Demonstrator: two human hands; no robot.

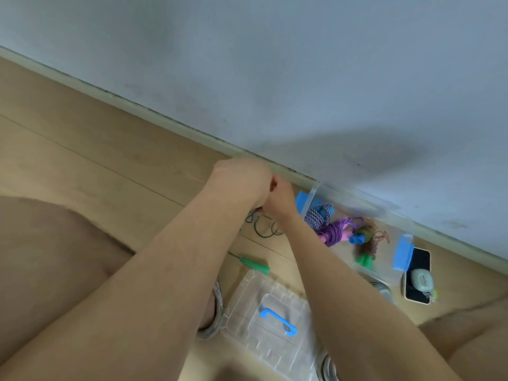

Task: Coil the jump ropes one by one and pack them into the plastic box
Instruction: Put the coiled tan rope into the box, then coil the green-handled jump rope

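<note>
My left hand (242, 182) and my right hand (280, 198) meet above the floor, fingers curled, both holding a thin green jump rope (264, 229) whose loops hang below them. One green handle (254, 265) of that rope lies on the floor. To the right stands the clear plastic box (384, 215) with blue latches, against the wall. Inside it lie a coiled white-and-purple rope (319, 215), a purple rope (336, 231) and a brownish rope with a green handle (365, 243).
The box's clear lid (269, 314) with a blue handle lies on the wooden floor near me. A phone (417, 273) with a small white case on it rests right of the box. My bare knees frame both sides. The wall's skirting board runs behind.
</note>
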